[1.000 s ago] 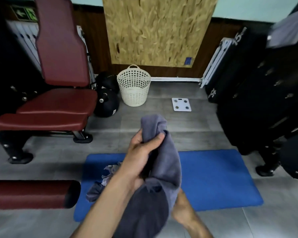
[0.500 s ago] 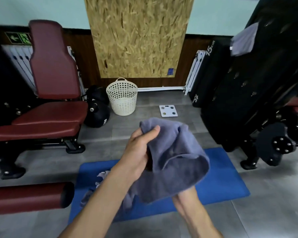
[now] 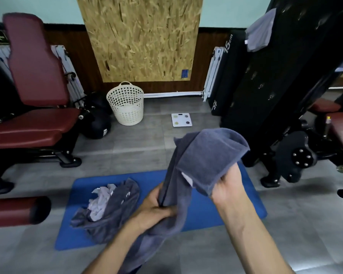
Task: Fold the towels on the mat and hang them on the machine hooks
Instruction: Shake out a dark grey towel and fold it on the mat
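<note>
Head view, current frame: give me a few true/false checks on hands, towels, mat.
1. Both hands hold the grey towel. True: left hand and right hand each grip it.
2. The blue mat is bare. False: a towel pile lies on it.
3. A towel already hangs on the black machine. True: a light towel hangs high up.
4. The white basket stands on the mat. False: it stands on the floor near the wall.
</note>
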